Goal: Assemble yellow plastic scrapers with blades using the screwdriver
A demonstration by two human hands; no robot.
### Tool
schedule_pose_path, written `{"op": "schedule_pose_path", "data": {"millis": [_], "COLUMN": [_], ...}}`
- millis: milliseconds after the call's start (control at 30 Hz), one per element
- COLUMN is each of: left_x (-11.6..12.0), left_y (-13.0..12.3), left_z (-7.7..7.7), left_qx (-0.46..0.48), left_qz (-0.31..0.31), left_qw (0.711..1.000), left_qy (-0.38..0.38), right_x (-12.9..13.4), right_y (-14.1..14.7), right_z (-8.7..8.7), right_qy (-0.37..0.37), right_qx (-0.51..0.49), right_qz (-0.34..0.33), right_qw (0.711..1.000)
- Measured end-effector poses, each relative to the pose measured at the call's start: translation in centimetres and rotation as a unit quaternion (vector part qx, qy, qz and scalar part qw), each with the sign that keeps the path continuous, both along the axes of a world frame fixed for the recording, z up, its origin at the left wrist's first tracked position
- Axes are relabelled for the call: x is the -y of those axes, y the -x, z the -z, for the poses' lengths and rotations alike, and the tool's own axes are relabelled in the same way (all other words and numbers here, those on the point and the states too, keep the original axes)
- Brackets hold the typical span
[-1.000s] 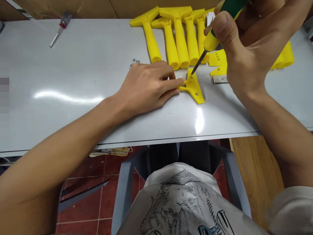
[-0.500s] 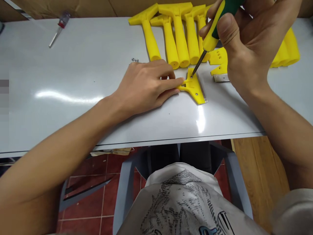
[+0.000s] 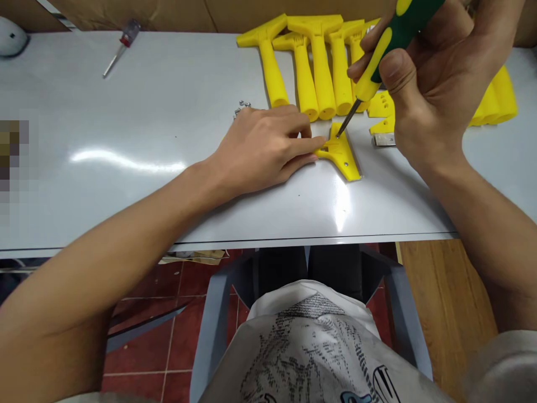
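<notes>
On the white table lies a yellow plastic scraper (image 3: 344, 158), its wide head to the right with a clear strip along the edge. My left hand (image 3: 268, 143) is closed over its handle, which is mostly hidden under the palm, and holds it flat. My right hand (image 3: 436, 78) grips a green and yellow screwdriver (image 3: 375, 64), tilted down to the left. Its tip rests on the upper screw of the scraper head; a second screw shows lower on the head. Small screws (image 3: 242, 106) lie just behind my left hand.
Several yellow scraper handles (image 3: 308, 78) lie in a row at the back. Yellow head pieces (image 3: 381, 106) and a metal blade piece (image 3: 384, 140) sit by my right wrist, more yellow parts (image 3: 497, 101) beyond. A clear-handled screwdriver (image 3: 121, 47) lies at back left on the table (image 3: 126, 207).
The whole view has shifted slightly, so things appear further right. Both hands keep their holds, and the screwdriver tip stays on the same screw.
</notes>
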State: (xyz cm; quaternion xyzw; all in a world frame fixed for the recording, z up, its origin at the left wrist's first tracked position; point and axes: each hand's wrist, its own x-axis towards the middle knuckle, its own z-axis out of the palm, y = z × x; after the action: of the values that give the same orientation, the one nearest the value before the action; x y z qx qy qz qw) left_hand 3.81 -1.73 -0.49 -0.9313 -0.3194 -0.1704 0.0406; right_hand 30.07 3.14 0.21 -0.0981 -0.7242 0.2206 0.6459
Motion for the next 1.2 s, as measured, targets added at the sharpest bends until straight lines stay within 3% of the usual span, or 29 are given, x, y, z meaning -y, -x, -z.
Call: {"op": "schedule_pose_path", "data": {"millis": [33, 67, 233, 333, 400, 500, 700, 933, 1100, 1200], "left_x": [0.0, 0.1, -0.1, 0.0, 0.4, 1.2, 2.2, 1.9, 1.2, 0.7], "left_y": [-0.1, -0.1, -0.1, -0.1, -0.3, -0.8, -1.3, -0.6, -0.1, 0.4], "left_z": [0.0, -0.1, 0.0, 0.0, 0.0, 0.1, 0.1, 0.1, 0.1, 0.2], "left_qx": [0.007, 0.009, 0.006, 0.009, 0.006, 0.005, 0.001, 0.012, -0.011, -0.018], "left_qz": [-0.002, -0.002, 0.007, 0.013, 0.009, -0.014, -0.022, -0.009, 0.02, 0.021], "left_qw": [1.0, 1.0, 1.0, 1.0, 1.0, 1.0, 0.999, 0.998, 0.994, 0.996], "left_qy": [0.006, 0.011, 0.016, 0.016, 0.012, 0.001, -0.039, -0.063, -0.109, -0.081], "right_x": [1.1, 2.1, 3.8, 3.3, 3.1, 3.2, 3.6, 3.7, 1.0, -1.4], "right_y": [-0.6, -1.2, -1.8, 0.1, 1.5, 2.8, 1.6, 0.5, 0.3, 1.2], "right_z": [-0.7, -1.4, -3.0, -2.7, -2.4, -2.2, -1.8, 0.0, 1.2, 1.9], "right_qy": [0.098, 0.119, 0.144, 0.2, 0.198, 0.196, 0.21, 0.224, 0.171, 0.014], "right_qx": [0.083, 0.099, 0.112, 0.026, -0.021, -0.011, 0.022, 0.054, 0.081, -0.055], "right_qz": [0.006, 0.01, -0.025, 0.022, 0.031, 0.034, 0.059, 0.08, 0.14, 0.16], "right_qw": [0.992, 0.988, 0.983, 0.979, 0.98, 0.98, 0.976, 0.97, 0.972, 0.985]}}
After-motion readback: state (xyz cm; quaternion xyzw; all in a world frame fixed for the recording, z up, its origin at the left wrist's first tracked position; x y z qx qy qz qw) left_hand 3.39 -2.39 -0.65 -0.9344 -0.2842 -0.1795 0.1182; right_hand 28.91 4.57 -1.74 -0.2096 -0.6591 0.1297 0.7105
